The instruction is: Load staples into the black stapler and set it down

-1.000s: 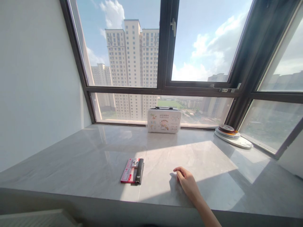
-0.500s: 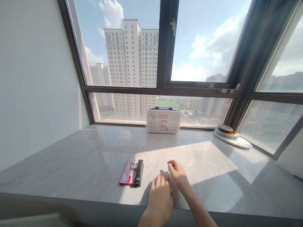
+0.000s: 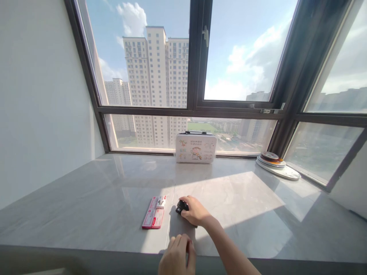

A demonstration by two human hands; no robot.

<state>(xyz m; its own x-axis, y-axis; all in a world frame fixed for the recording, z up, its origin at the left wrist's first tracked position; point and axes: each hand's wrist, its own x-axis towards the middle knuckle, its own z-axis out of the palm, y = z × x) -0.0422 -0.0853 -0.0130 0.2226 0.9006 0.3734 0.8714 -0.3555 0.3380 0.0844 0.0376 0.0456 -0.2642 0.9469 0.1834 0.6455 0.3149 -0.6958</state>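
Observation:
My right hand [image 3: 195,211] is closed around a black stapler-like object [image 3: 181,206], whose left end sticks out past the fingers above the sill. Nearer the front edge, my left hand [image 3: 178,254] has its fingers bent and drawn together; whatever may be inside them is hidden. To the left of my hands, several small red-and-white boxes [image 3: 153,218] lie grouped on the grey marbled sill [image 3: 100,206], with a smaller white box [image 3: 161,202] at the group's upper right.
A white case [image 3: 196,148] with a cartoon print and black handle stands against the window. Stacked plates or lids [image 3: 276,168] sit in the right corner. Dark window frames [image 3: 192,111] border the sill, and a white wall [image 3: 43,99] rises at left.
The black object has left its spot beside the red-and-white boxes and is now in my right hand, which has moved left. My left hand has drawn back toward the front edge.

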